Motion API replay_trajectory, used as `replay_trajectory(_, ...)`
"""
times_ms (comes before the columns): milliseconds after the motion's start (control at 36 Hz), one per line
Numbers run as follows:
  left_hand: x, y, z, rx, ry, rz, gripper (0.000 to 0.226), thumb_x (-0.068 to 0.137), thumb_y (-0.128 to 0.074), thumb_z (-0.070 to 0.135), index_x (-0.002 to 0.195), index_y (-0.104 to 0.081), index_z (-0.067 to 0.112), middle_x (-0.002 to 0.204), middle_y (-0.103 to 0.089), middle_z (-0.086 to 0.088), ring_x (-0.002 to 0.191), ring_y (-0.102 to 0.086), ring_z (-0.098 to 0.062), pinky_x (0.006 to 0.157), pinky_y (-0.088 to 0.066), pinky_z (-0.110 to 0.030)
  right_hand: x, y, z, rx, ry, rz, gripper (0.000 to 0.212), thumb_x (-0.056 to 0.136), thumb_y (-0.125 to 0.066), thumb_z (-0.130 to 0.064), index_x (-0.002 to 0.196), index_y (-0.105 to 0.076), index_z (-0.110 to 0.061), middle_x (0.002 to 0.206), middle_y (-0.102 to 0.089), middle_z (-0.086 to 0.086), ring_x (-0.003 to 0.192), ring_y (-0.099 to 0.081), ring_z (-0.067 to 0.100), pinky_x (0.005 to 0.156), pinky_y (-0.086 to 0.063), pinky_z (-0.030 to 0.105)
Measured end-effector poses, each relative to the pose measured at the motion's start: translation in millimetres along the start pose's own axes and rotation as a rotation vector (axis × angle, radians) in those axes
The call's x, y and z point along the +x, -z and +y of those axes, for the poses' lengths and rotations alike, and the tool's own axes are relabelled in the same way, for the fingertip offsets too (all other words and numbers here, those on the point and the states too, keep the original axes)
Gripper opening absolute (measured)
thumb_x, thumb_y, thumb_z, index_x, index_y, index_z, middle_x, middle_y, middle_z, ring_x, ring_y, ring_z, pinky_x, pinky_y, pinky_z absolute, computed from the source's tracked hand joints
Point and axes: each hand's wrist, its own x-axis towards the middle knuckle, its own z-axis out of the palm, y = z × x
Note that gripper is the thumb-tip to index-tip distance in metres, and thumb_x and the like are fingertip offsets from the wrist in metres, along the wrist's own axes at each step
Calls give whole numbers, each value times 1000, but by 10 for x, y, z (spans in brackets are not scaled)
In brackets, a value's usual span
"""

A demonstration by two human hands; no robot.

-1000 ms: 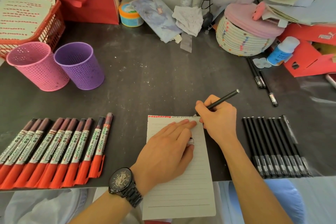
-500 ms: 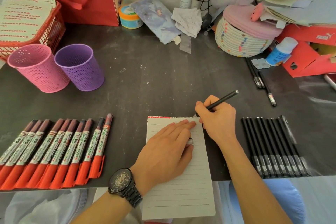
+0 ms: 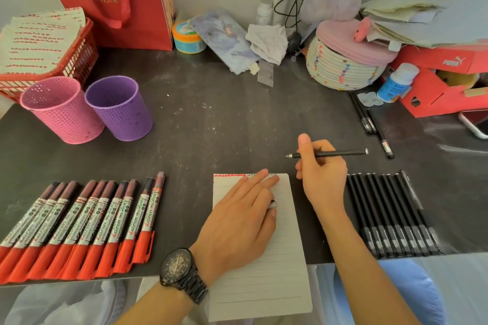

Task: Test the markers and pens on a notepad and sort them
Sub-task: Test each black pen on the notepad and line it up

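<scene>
1. My right hand (image 3: 320,174) pinches a black pen (image 3: 340,153) between thumb and curled fingers. It is held level just above the counter (image 3: 211,126), past the top right corner of the notepad (image 3: 287,272), with the tip pointing left and off the paper.
2. My left hand (image 3: 237,224) lies on the notepad, fingers fairly straight and close together, pressing it down. A small dark and silver piece (image 3: 272,204), perhaps a cap, peeks out at their edge. I cannot tell whether I grip it.
3. Testing has begun. The top line of the notepad carries a run of red marks (image 3: 229,175) and then some small dark ones. The ruled lines below look unused.
4. The markers (image 3: 87,224) lie capped in a tight row on my left, and the red marks suggest at least some of them were tried.
5. The black pens (image 3: 390,216) lie in a row on my right. Three loose pens (image 3: 369,119) sit apart, farther back on the right.
6. Sorting looks barely started. The pink cup (image 3: 63,111) and purple cup (image 3: 121,111) stand side by side at the back left, and no pen shows above either rim.
7. I judge that most of the pens, and all the sorting into cups, are still left to do.
</scene>
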Motion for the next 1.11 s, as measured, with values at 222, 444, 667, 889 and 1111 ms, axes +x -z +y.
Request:
replay_trajectory(222,19,46,-52,-2,40,134,29,104,-36,44,115,-59,31,110,-54,17,102,-49,-5,86,-48,-28,-274,244,-85,373,-128,-115,23,99,-48,-32,95,-69,-22,91,-75,11,66,-68,22,58,-52,24)
replay_trajectory(444,12,41,-145,-225,187,143,30,97,-55,46,125,-63,40,104,-48,27,96,-50,5,80,-41,-6,-572,358,-28,350,-99,-50,26,98,-59,-36,80,-69,-21,68,-71,15,52,-61,18,52,-50,21)
replay_trajectory(667,26,55,-133,-292,253,154,16,89,-59,55,102,-52,48,96,-54,29,93,-52,3,71,-41,-5,-555,338,-27,311,-73,-58,23,96,-61,-30,77,-70,-22,62,-69,11,48,-58,16,51,-48,19)
replay_trajectory(889,15,56,-133,-266,209,171,17,89,-60,53,104,-54,47,96,-53,29,91,-53,0,72,-42,-10,-573,319,-55,281,-55,-60,28,97,-59,-29,79,-65,-8,61,-69,9,46,-57,13,50,-48,18)
replay_trajectory(1111,19,50,-136,-247,197,146,17,89,-59,55,104,-53,49,95,-51,32,92,-52,5,73,-42,-9,-583,300,-64,229,-30,-71,34,94,-59,-40,74,-63,-12,60,-70,7,44,-58,10,51,-48,15)
